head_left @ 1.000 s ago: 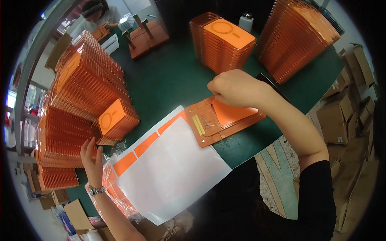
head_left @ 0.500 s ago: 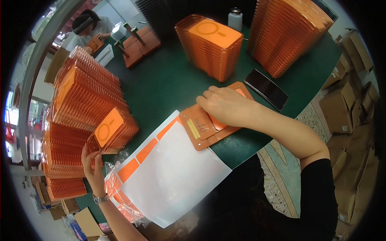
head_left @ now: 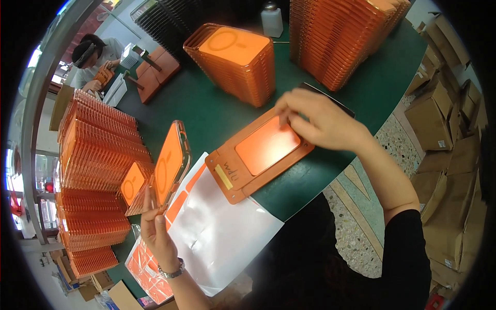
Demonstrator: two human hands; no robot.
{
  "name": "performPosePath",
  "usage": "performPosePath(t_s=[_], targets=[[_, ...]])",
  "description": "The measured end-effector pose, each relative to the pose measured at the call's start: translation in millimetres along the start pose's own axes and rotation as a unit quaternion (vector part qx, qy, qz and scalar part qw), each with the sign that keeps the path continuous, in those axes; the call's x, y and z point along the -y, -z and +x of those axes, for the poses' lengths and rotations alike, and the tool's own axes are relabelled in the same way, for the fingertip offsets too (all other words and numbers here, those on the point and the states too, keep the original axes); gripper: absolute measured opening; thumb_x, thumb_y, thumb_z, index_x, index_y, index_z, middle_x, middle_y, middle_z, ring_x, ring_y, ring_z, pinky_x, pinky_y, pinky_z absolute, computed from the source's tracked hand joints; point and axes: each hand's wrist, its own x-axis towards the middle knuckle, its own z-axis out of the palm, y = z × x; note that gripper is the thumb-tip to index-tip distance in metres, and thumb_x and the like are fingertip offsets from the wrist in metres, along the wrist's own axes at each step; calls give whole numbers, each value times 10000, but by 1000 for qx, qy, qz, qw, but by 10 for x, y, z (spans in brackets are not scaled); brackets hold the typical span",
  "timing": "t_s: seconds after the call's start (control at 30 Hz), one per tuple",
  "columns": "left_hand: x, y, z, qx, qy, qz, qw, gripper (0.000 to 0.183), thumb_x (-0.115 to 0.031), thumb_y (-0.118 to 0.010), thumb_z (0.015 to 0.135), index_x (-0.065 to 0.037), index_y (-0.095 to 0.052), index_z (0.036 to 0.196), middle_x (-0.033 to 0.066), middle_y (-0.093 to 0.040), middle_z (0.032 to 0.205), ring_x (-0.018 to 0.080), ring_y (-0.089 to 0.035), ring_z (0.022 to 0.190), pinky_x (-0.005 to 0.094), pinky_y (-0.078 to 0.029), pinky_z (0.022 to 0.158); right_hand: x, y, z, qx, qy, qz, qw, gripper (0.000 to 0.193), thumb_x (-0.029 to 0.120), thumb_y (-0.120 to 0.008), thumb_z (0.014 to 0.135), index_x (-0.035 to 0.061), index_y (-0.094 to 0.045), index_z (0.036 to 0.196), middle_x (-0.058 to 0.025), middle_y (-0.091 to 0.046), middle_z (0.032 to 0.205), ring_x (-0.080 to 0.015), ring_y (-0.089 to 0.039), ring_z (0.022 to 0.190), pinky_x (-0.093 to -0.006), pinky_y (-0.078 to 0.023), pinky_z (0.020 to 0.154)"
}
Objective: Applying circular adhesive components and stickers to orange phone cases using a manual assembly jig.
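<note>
Upright between the fingers of my left hand (head_left: 159, 235) is a phone case (head_left: 170, 163) with a clear rim and an orange back marked with a ring. My right hand (head_left: 323, 120) is over a brown jig board (head_left: 214, 161) with a yellow strip and handwriting. Its bent fingers are apart, at the far right corner of a shiny orange panel (head_left: 268, 144) set in the board; I see nothing held in them. Under the board's near left part lies a white sheet (head_left: 227, 237), covering part of a sheet of orange stickers (head_left: 178, 206).
Orange phone cases stand in stacks at the left (head_left: 101, 155), back middle (head_left: 261, 72) and back right (head_left: 330, 41). A black phone (head_left: 343, 107) lies partly behind my right hand. Farther back are a white bottle (head_left: 272, 21) and a brown fixture (head_left: 157, 77). A co-worker (head_left: 95, 59) sits far left.
My left hand has lifted a case from the near left stack and brought it right, toward the board. My right hand has shifted back from the board's middle, uncovering the orange panel. The view has shifted.
</note>
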Motion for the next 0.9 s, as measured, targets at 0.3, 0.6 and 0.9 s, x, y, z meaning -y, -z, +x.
performPosePath(t_s=[0.3,0.6,0.9], targets=[[-74,-498,70,33,34,-56,997,127,-158,-537,1061,-49,-602,1064,245,-392,1579,244,-457,1418,364,-380,1138,-56,-265,-278,-1,3,47,999,170,35,-528,875,31,-627,1013,-131,-619,961,-311,-592,966,-413,-496,859],[-170,-897,82,47,28,-6,998,68,-67,-581,996,-27,-635,990,271,-361,1587,342,-381,1473,467,-341,1168,-188,-203,21,51,-87,207,973,228,71,-459,943,0,-562,1133,-87,-647,898,-177,-626,918,-326,-500,815],[-136,-1361,84,102,-70,243,962,120,-121,-679,944,-46,-714,1030,231,-450,1544,384,-448,1414,470,-367,1134,-531,-179,-321,-79,-189,274,940,282,126,-490,1021,-22,-584,1242,-20,-606,982,-78,-548,894,-242,-464,788]])
